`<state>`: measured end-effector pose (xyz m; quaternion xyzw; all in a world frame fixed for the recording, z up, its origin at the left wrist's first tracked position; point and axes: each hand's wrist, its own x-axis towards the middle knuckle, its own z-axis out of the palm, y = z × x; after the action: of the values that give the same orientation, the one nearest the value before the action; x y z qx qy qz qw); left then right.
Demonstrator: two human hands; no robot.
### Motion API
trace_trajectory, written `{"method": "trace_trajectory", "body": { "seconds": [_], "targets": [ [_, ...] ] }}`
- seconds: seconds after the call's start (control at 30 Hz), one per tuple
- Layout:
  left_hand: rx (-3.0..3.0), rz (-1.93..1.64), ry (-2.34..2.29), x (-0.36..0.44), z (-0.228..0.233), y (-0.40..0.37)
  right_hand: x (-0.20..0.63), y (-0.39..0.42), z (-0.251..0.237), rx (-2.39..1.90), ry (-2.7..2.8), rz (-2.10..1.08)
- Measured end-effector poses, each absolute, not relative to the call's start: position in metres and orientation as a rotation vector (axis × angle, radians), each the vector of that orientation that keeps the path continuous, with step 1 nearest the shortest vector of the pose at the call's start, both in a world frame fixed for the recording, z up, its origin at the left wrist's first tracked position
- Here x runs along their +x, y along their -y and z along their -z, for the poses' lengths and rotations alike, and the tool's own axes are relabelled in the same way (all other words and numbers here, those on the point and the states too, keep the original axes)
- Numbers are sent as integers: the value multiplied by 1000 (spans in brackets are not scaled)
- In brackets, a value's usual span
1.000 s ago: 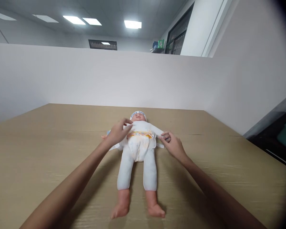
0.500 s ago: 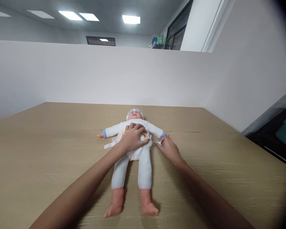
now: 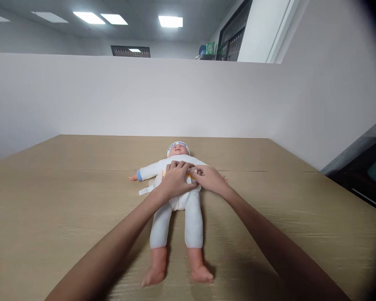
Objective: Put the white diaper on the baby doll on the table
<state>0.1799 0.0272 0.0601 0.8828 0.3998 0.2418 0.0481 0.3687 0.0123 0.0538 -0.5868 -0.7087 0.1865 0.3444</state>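
A baby doll (image 3: 193, 225) in a white suit and lettered headband lies on its back, feet toward me. Around its waist is a white diaper (image 3: 179, 205) with an orange-yellow print. Across the diaper's front rests my left hand (image 3: 177, 179), palm down with thumb and fingers apart. My right hand (image 3: 209, 179) is closed in a pinch at the right side of the diaper's front, close to my left thumb. The diaper tab in its fingertips is mostly hidden. On the left, another diaper tab (image 3: 146, 190) sticks out loose past the doll's hip.
The doll lies on a wide wood-toned table (image 3: 81, 217) with a seam running across it. Behind the table stands a white partition wall (image 3: 163, 98). A dark shelf or opening (image 3: 363, 175) is at the right edge.
My right hand has moved left and inward from beside the doll's hip, carrying the stretched tab onto the diaper's front. My left hand stays pressed there. The view has shifted slightly.
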Motion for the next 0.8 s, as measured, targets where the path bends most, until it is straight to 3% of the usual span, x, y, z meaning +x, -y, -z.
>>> {"method": "trace_trajectory", "body": {
  "seconds": [0.27, 0.37, 0.57, 0.8],
  "targets": [
    [2279, -673, -816, 151, -74, -47, 354, 17, -38, -1218, 1853, -328],
    [2090, -814, -655, 131, -70, -50, 361, 41, -24, -1092, 1969, -312],
    [2088, -1236, -1062, 71, -30, -36, 358, 54, -20, -1116, 2028, -191],
    [2336, -894, -1589, 21, 2, -32, 304, 32, -65, -1137, 1964, -63]
  ]
}}
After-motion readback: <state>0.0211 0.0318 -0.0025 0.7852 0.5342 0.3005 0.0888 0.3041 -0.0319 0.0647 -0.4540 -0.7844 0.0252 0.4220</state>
